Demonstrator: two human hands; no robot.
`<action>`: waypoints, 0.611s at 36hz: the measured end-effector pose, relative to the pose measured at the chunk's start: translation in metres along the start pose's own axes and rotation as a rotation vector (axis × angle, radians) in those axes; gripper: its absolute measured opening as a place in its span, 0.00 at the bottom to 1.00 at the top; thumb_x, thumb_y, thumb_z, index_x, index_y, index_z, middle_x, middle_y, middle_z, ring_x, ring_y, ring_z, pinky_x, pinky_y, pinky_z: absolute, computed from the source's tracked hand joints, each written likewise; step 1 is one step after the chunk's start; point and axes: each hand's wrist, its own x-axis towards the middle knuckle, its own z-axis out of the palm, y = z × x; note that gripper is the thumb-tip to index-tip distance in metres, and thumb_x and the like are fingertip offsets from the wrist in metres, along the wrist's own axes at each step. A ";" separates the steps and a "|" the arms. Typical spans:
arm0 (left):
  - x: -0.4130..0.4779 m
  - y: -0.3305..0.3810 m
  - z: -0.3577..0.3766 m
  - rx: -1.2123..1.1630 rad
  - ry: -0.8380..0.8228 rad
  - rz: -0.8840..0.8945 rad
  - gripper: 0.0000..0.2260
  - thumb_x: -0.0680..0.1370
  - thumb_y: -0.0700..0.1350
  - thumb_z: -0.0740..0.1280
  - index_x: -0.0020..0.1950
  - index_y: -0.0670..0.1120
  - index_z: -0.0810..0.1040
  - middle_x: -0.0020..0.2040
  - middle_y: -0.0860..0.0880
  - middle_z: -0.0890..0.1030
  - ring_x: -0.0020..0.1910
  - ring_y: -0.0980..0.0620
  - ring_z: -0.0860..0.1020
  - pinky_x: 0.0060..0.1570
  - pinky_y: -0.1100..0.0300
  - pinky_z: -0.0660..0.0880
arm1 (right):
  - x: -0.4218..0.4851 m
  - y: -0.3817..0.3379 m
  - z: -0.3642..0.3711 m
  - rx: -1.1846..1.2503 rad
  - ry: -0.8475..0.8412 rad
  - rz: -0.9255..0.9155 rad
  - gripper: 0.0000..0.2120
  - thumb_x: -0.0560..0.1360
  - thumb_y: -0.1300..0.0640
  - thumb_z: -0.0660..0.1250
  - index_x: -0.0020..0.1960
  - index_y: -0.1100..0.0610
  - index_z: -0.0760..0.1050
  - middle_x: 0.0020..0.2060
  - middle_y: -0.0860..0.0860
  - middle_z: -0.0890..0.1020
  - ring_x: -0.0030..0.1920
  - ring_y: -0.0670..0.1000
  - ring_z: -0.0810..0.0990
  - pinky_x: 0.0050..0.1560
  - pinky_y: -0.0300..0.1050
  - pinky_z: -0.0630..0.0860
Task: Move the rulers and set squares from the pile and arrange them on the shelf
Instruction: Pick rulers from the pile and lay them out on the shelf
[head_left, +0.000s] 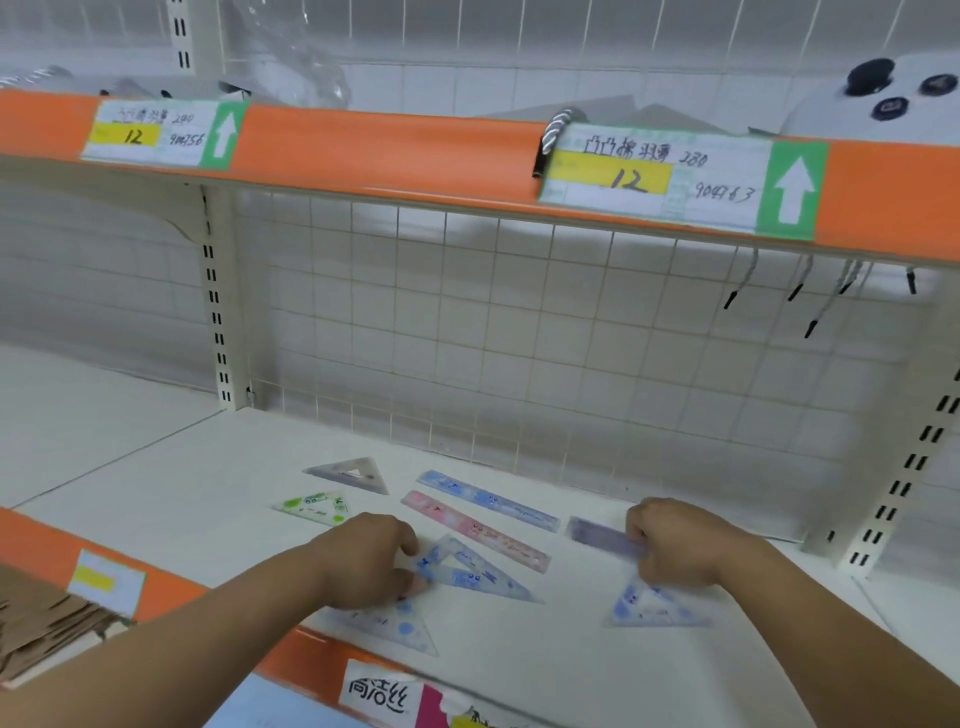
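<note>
Left hand (369, 561): grip pinching corner of blue set square (467, 569). Right hand (680, 545): grip holding purple ruler (602, 538). Both lie on white shelf (156, 467). Price tag (654, 179) above reads "12"; front label (379, 693) reads "高洁丝".

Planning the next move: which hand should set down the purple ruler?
Right, probably. The right hand grips the purple ruler, just right of the pink ruler; the left hand is occupied pinching a blue set square.
</note>
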 end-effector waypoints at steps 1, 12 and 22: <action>0.000 0.000 0.000 0.002 -0.004 -0.001 0.23 0.77 0.57 0.65 0.70 0.52 0.70 0.63 0.50 0.74 0.60 0.52 0.74 0.56 0.63 0.70 | 0.002 0.002 0.001 -0.002 -0.004 0.010 0.07 0.68 0.56 0.65 0.44 0.51 0.69 0.47 0.49 0.76 0.47 0.51 0.77 0.39 0.42 0.68; -0.004 -0.010 -0.009 0.131 0.020 -0.068 0.16 0.81 0.47 0.58 0.69 0.51 0.69 0.67 0.50 0.71 0.63 0.52 0.71 0.58 0.62 0.69 | 0.016 0.015 0.010 0.007 0.011 0.044 0.10 0.71 0.56 0.63 0.52 0.54 0.74 0.51 0.50 0.76 0.49 0.51 0.77 0.42 0.42 0.69; -0.005 -0.011 -0.009 0.135 0.014 -0.070 0.17 0.81 0.51 0.59 0.69 0.51 0.70 0.66 0.51 0.72 0.62 0.52 0.72 0.58 0.62 0.69 | 0.017 0.020 0.012 0.031 -0.025 0.036 0.07 0.71 0.56 0.63 0.49 0.50 0.70 0.51 0.48 0.75 0.52 0.50 0.76 0.46 0.42 0.71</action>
